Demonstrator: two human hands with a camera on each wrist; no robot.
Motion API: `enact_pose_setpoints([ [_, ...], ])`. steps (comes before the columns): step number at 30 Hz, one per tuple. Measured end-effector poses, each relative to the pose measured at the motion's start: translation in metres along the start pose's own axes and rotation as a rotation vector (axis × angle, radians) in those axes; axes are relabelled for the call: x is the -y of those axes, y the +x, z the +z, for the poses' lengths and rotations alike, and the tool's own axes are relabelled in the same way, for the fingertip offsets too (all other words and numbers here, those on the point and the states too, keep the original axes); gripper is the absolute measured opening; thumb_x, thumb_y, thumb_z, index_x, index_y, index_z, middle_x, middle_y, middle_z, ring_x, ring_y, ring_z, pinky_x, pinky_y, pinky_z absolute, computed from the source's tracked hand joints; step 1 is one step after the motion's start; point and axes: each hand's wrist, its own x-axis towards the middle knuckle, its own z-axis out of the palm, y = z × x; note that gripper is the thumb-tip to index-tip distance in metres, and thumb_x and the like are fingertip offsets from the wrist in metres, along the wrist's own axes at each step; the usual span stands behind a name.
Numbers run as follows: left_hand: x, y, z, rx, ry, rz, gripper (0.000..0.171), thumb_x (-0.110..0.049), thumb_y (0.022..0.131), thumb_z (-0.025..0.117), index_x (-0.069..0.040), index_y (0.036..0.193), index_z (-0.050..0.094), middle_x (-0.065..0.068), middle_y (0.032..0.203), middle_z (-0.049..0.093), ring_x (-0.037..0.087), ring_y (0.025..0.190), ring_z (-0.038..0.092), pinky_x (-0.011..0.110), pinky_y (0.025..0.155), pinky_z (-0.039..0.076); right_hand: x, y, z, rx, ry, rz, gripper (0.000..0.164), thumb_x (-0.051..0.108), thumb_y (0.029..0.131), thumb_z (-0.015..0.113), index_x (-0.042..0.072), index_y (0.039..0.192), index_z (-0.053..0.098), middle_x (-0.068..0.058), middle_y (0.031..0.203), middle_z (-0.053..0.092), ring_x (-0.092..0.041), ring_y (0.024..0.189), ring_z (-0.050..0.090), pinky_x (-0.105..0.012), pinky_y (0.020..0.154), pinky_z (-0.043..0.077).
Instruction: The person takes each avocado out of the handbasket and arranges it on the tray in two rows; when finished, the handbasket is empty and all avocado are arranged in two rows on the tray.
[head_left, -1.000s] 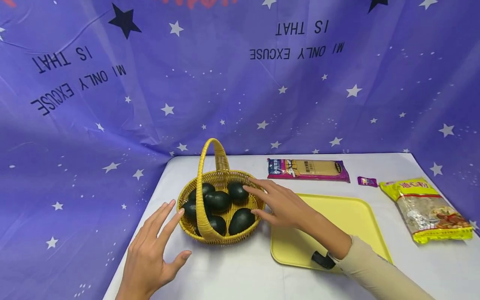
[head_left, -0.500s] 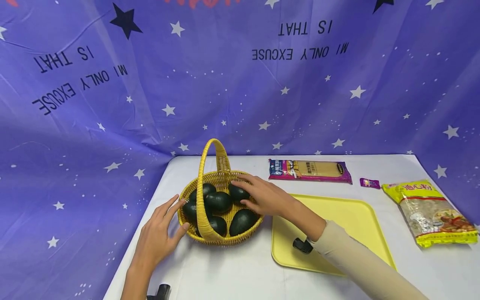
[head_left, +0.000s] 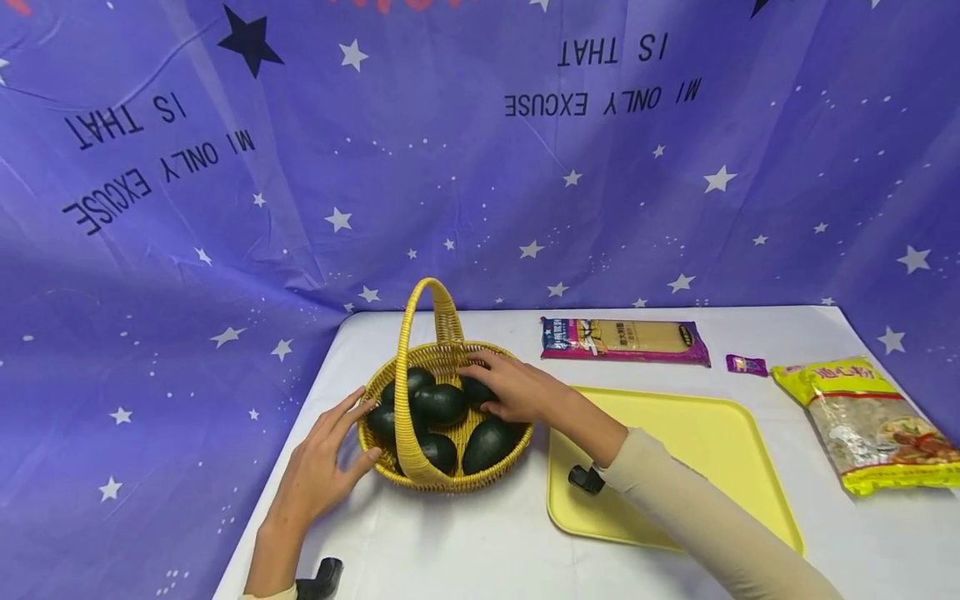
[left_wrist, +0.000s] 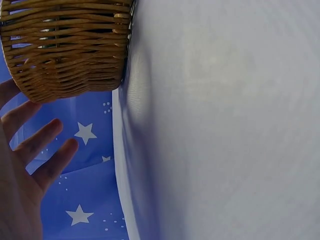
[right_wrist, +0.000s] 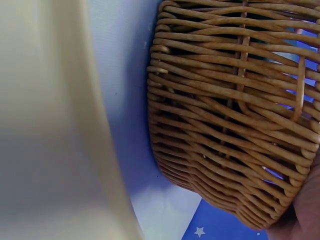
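A yellow wicker basket [head_left: 491,479] with a tall arched handle holds several dark green avocados [head_left: 440,405]. My right hand [head_left: 517,387] reaches over its right rim and grips the avocado [head_left: 474,392] at the far right, partly hiding it. Another avocado [head_left: 487,446] lies just nearer to me. At the left rim my left hand [head_left: 322,467] rests with fingers spread and thumb apart, holding nothing. The left wrist view shows these loose fingers beside the basket wall [left_wrist: 70,55]. In the right wrist view the basket [right_wrist: 225,110] hides most of the right hand [right_wrist: 305,210].
Under my right forearm lies a yellow tray [head_left: 712,442]. Behind it are a flat pack of noodles [head_left: 630,337] and a small purple packet [head_left: 746,365]. A yellow-ended food bag [head_left: 862,425] lies at the right. A purple starred cloth [head_left: 450,167] hangs behind the white table.
My right hand has moved left and inward over the rim onto the far-right avocado. My left hand has moved right and up to the basket's left rim. The basket stays in place.
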Motion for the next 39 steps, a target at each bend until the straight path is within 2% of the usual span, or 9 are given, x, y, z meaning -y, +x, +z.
enact_pose_setpoints([
  [7, 0.002, 0.0, 0.003, 0.006, -0.014, -0.02, 0.073, -0.038, 0.092, 0.081, -0.026, 0.159, 0.055, -0.002, 0.17, 0.043, 0.033, 0.15, 0.047, 0.068, 0.104, 0.053, 0.0, 0.004, 0.001, 0.037, -0.012, 0.011, 0.062, 0.022, 0.096, 0.084, 0.01, 0.153, 0.06, -0.016, 0.153, 0.053, -0.033, 0.134, 0.061, -0.046, 0.114, 0.054],
  [18, 0.003, 0.001, 0.003, 0.018, -0.039, -0.049, 0.071, -0.037, 0.093, 0.081, -0.026, 0.159, 0.055, -0.005, 0.171, 0.042, 0.036, 0.149, 0.048, 0.071, 0.104, 0.052, -0.003, 0.001, -0.002, -0.014, -0.014, 0.022, 0.059, 0.029, 0.096, 0.084, 0.013, 0.149, 0.063, -0.013, 0.15, 0.056, -0.031, 0.137, 0.058, -0.045, 0.116, 0.052],
  [21, 0.004, -0.001, 0.003, 0.018, -0.036, -0.059, 0.07, -0.038, 0.093, 0.081, -0.027, 0.158, 0.056, -0.008, 0.17, 0.043, 0.033, 0.142, 0.054, 0.07, 0.098, 0.055, -0.003, -0.004, -0.005, -0.086, -0.011, 0.016, 0.045, 0.026, 0.098, 0.081, 0.013, 0.14, 0.069, -0.01, 0.141, 0.061, -0.026, 0.128, 0.063, -0.041, 0.108, 0.058],
  [24, 0.005, -0.002, 0.003, 0.015, -0.031, -0.075, 0.069, -0.039, 0.093, 0.081, -0.027, 0.157, 0.058, -0.01, 0.17, 0.044, 0.029, 0.126, 0.064, 0.065, 0.089, 0.059, -0.003, -0.008, -0.008, -0.162, 0.003, 0.001, 0.026, 0.02, 0.101, 0.078, 0.012, 0.126, 0.076, -0.007, 0.127, 0.066, -0.021, 0.112, 0.068, -0.035, 0.096, 0.062],
  [26, 0.007, -0.004, 0.003, 0.013, -0.027, -0.084, 0.07, -0.039, 0.092, 0.081, -0.027, 0.157, 0.058, -0.01, 0.169, 0.044, 0.027, 0.115, 0.067, 0.062, 0.084, 0.06, -0.003, -0.008, -0.009, -0.176, 0.018, -0.007, 0.021, 0.019, 0.101, 0.077, 0.012, 0.121, 0.077, -0.006, 0.124, 0.066, -0.019, 0.107, 0.068, -0.033, 0.092, 0.062],
  [28, 0.008, -0.004, 0.003, 0.012, -0.03, -0.092, 0.07, -0.039, 0.092, 0.081, -0.028, 0.157, 0.057, -0.011, 0.17, 0.044, 0.026, 0.108, 0.069, 0.06, 0.082, 0.06, -0.002, -0.006, -0.008, -0.146, 0.023, -0.004, 0.028, 0.022, 0.1, 0.079, 0.011, 0.125, 0.076, -0.007, 0.128, 0.066, -0.02, 0.112, 0.068, -0.034, 0.096, 0.062],
  [33, 0.008, -0.006, 0.004, 0.022, -0.042, -0.107, 0.071, -0.039, 0.093, 0.081, -0.028, 0.158, 0.056, -0.011, 0.17, 0.043, 0.027, 0.108, 0.069, 0.06, 0.081, 0.06, 0.0, 0.004, -0.001, -0.015, 0.013, 0.025, 0.05, 0.024, 0.097, 0.083, 0.012, 0.143, 0.068, -0.013, 0.146, 0.06, -0.029, 0.132, 0.062, -0.042, 0.112, 0.055],
  [39, 0.008, -0.006, 0.005, 0.026, -0.046, -0.1, 0.072, -0.039, 0.093, 0.081, -0.029, 0.159, 0.055, -0.012, 0.171, 0.042, 0.026, 0.11, 0.069, 0.059, 0.082, 0.06, -0.001, 0.008, 0.003, -0.006, 0.007, 0.042, 0.055, 0.022, 0.093, 0.087, 0.013, 0.144, 0.067, -0.013, 0.145, 0.059, -0.03, 0.133, 0.062, -0.044, 0.114, 0.054],
])
